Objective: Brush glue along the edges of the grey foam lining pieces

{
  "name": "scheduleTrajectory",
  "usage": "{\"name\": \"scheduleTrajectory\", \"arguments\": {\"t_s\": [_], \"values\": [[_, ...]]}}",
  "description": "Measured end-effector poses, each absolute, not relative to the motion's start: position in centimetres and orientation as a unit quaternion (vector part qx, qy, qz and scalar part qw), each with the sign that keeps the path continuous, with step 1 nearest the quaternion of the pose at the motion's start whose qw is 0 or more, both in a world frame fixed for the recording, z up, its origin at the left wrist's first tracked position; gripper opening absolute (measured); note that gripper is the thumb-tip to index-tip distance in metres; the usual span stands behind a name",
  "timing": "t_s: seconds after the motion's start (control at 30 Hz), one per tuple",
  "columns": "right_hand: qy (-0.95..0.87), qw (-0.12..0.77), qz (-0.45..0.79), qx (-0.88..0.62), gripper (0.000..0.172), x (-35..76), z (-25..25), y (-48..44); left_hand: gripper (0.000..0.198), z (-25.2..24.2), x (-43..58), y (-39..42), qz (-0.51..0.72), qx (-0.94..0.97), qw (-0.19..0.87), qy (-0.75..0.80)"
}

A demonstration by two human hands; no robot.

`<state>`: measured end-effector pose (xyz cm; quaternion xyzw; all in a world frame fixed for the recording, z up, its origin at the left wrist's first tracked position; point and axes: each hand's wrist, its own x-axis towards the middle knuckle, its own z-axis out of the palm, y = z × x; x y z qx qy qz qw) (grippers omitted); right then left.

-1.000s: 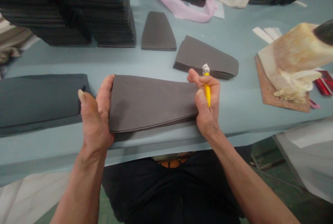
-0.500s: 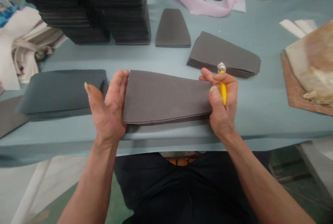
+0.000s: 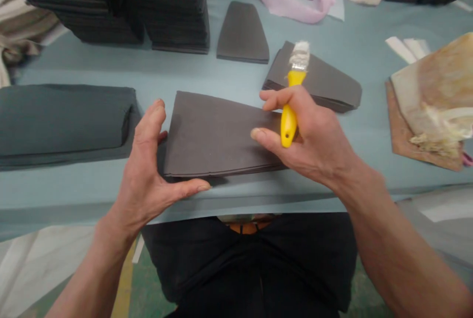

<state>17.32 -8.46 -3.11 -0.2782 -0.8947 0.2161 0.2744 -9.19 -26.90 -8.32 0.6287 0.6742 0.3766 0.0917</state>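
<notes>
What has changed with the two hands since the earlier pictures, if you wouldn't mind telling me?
The left hand has swung its thumb inward, beside the near edge of the gray trapezoidal stack. The right hand has turned, thumb over the stack's narrower part, tipping the yellow-handled brush forward. The brush stays in that hand; the stack stays between both.

Looks like a workshop. Shown by tall dark stacks at upper left, cut panels piled at centre on a long table, a white-tipped brush just right of centre, a pink scrap at top, a stained container at right, and green floor at lower left.
</notes>
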Motion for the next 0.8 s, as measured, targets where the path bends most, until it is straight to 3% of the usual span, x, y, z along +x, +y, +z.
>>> {"name": "scheduleTrajectory", "arguments": {"t_s": [0.23,0.53,0.8], "values": [[-0.907,0.234,0.239,-0.254,0.033,15.2,-3.2,-9.0,0.124,-8.0,-8.9,-26.6,0.351,0.656,0.036,0.667],[-0.911,0.253,0.23,-0.229,0.025,15.4,-3.7,-9.2,0.117,-7.6,-8.4,-26.1,0.342,0.674,0.005,0.655],[-0.907,0.275,0.24,-0.211,0.026,15.5,-4.3,-8.9,0.13,-8.5,-9.2,-26.3,0.36,0.643,0.054,0.674]]}}
